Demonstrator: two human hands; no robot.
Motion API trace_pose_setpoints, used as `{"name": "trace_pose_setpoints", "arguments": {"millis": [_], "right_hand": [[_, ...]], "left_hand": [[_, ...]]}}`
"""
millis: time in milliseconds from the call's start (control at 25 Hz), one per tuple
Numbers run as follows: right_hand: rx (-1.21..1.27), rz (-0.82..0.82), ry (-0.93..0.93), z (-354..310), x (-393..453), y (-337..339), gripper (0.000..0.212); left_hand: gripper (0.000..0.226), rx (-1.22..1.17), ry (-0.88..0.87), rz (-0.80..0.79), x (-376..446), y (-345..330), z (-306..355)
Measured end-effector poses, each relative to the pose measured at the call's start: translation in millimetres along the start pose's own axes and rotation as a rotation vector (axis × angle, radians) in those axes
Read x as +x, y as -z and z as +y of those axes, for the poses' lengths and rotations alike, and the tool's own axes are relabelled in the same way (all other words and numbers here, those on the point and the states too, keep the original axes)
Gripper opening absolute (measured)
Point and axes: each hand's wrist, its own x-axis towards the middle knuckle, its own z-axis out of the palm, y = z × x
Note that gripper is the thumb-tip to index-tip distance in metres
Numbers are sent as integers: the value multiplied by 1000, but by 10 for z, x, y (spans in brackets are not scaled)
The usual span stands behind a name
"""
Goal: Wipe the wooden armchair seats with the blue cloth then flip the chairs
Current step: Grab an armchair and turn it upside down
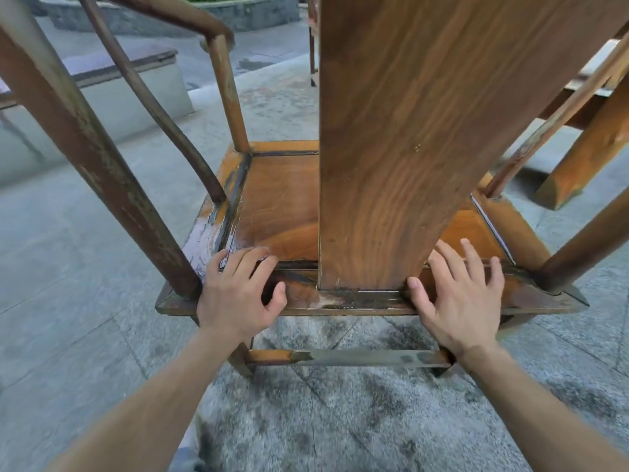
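I see grey stone paving (85, 267) with dark damp patches underfoot. A low stone bench (119, 68) sits far left, and a stone planter wall (163, 15) runs beyond it.

Single head-worn wide-angle view, looks forward and steeply down from behind armchair (340, 206), very close. Back splat fills 12 to 1 o'clock. Both forearms enter from 6 o'clock. Paving (68, 284) fills lower frame. Edges blurred, bowed.

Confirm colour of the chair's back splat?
Warm brown back splat with darker wavy wood grain; head view.
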Motion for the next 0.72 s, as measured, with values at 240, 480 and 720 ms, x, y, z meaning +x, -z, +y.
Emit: {"name": "trace_pose_setpoints", "arguments": {"millis": [240,480,720], "right_hand": [[-58,-16,-121,-223,370,-241,64],[-170,31,-276,-376,797,-556,65],[-254,45,-477,-598,1387,-896,66]], "left_hand": [[39,-155,-114,8,560,-500,-479],[39,-302,-268,-31,1285,-1150,-888],[43,-409,-390,-43,2201,-1915,-1224]]}}
